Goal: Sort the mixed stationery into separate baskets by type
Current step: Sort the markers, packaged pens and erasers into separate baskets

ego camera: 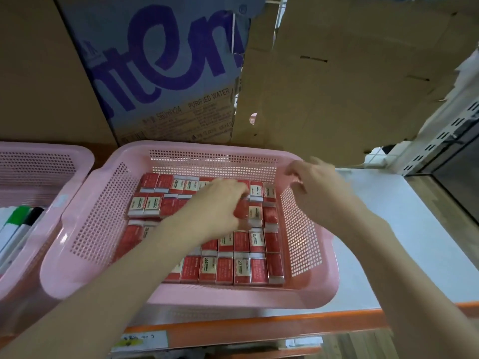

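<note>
From the head view, both forearms reach forward over the pink basket [308,286] on the white bench [404,229]. The left hand [217,206] lies palm down inside it, fingers [239,193] curled onto a red eraser [242,209] among the packed rows of erasers [242,268] marked "2B". The right hand [313,187] is blurred above the basket's far right corner, fingers loosely bent; what it holds I cannot tell. Behind the basket, a cardboard box [166,73] reads "PURIFIED WATER".

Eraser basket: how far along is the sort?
Done: the pink basket holds tidy rows of red erasers only. In hand: the left hand is setting an eraser among them; the blurred right hand hovers at the rim. Left: unclear; the markers sit in the neighbouring basket.
</note>
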Tool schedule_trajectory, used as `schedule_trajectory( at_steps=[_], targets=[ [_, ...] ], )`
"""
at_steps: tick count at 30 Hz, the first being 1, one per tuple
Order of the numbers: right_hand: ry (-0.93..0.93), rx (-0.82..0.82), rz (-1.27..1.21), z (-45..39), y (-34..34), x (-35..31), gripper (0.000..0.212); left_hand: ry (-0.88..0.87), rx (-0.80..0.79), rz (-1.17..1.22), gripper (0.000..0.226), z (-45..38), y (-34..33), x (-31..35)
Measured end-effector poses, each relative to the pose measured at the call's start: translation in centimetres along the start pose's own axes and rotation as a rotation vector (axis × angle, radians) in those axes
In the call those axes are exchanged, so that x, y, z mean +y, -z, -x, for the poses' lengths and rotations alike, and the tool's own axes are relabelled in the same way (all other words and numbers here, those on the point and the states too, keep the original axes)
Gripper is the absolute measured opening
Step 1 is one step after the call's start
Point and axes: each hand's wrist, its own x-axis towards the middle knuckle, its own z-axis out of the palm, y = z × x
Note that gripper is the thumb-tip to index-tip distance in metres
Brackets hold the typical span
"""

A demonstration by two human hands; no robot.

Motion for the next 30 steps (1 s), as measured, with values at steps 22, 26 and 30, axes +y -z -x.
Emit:
schedule_trajectory(
  at_steps=[22,26,30],
  targets=[
    [0.013,0.202,-0.174,3.8,-1.6,0.9,0.014,-0.204,-0.004,-0.346,0.053,-1.9,-2.2,2.1],
    [0.045,-0.116,-0.059,3.0,-2.7,-0.4,0.018,0.094,-0.135,-0.448,0.045,0.6,0.3,-1.7],
    [0.077,-0.466,0.062,2.3,-4.2,-2.6,0.025,0.293,-0.317,-0.368,0.031,3.7,1.2,-5.7]
  ],
)
